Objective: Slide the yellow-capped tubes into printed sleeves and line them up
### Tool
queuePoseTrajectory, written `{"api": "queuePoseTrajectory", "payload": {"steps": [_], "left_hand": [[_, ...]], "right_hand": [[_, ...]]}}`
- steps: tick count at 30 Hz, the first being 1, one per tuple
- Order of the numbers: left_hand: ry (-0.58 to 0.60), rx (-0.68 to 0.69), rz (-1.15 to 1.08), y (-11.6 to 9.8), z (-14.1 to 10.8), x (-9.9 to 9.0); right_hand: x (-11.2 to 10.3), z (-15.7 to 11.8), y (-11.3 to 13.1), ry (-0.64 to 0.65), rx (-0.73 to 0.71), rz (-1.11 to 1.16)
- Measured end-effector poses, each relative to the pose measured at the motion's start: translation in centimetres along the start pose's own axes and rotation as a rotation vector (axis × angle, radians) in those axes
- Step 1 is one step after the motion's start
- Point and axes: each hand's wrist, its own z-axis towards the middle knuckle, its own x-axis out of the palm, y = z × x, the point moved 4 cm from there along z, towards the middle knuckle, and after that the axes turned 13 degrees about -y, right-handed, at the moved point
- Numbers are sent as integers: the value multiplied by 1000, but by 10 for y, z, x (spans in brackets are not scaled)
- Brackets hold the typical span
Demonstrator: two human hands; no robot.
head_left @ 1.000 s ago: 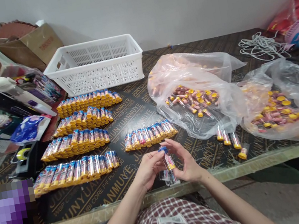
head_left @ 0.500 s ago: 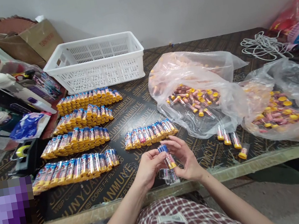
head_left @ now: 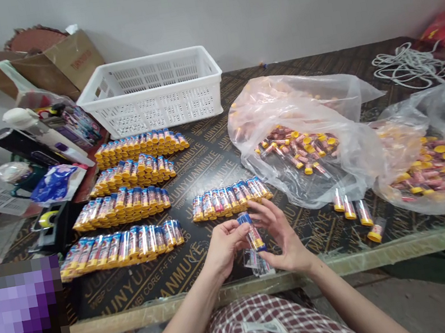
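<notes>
Currently the left hand (head_left: 224,248) pinches a small clear cylindrical tube with a blue upper end and a yellow band low down (head_left: 252,234), thumb and fingers closed near its blue end. The tube leans slightly, held above the dark brown table with gold lettering (head_left: 212,157), close to the middle of its front edge. The right hand (head_left: 286,241) is loosely spread around the tube's other side, its thumb near the lower end; whether any fingertip touches is hard to tell. Beneath the tube, small flat transparent pieces with printing (head_left: 260,268) lie by the front edge.

Just beyond the hands sits a short row of blue-and-yellow tubes (head_left: 228,198). Toward the left edge, four longer rows of similar tubes (head_left: 127,246) lie one behind another, with a black tape dispenser bearing a yellow roll (head_left: 52,234) beside them. Behind the rows, a white perforated plastic basket (head_left: 161,105) stands near the rear edge.

On the right half, two translucent plastic bags (head_left: 257,118) hold many yellow-ended tubes, and four loose clear tubes with yellow ends (head_left: 349,206) lie between the bags and the front edge. A coiled pale cable (head_left: 410,67) rests toward the rear right corner.
</notes>
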Motion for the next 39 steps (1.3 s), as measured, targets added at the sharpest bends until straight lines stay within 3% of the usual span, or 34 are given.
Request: {"api": "queuePoseTrajectory", "payload": {"steps": [3, 5, 7, 11, 14, 16, 19, 21, 22, 25, 26, 29, 33, 36, 39], "left_hand": [[-211, 250, 192, -30, 25, -31], [-411, 449, 415, -55, 43, -54], [-529, 561, 648, -72, 58, -69], [-539, 635, 1023, -79, 76, -74], [-535, 667, 1175, -75, 76, -74], [-584, 721, 1233, -75, 73, -76], [-684, 848, 1209, -71, 59, -73], [-645, 924, 1102, -58, 43, -63], [-556, 923, 1066, -47, 36, -54], [-106, 758, 1107, -1, 27, -24], [-19, 707, 1156, 13, 27, -18], [53, 616, 1268, 38, 29, -12], [50, 576, 1228, 40, 31, -16], [79, 540, 1154, 38, 26, -16], [113, 518, 1120, 43, 19, -14]], "right_hand": [[-16, 1, -4, -34, -2, -82], [-30, 2, -9, -101, 7, -120], [-41, 2, -14, -155, 32, -160], [-54, -3, -15, -202, 49, -304], [-69, -8, -9, -248, -5, -459], [-93, -11, -8, -337, -46, -666], [-150, -22, -7, -611, -13, -1124], [-187, -32, -8, -759, 52, -1243], [-202, -36, -11, -801, 83, -1269], [-233, -39, -25, -857, 257, -1397], [-238, -37, -30, -848, 317, -1454], [-237, -25, -44, -759, 368, -1541], [-219, -12, -54, -657, 311, -1495], [-192, -14, -54, -591, 278, -1429], [-149, -27, -48, -452, 220, -1335]]}}
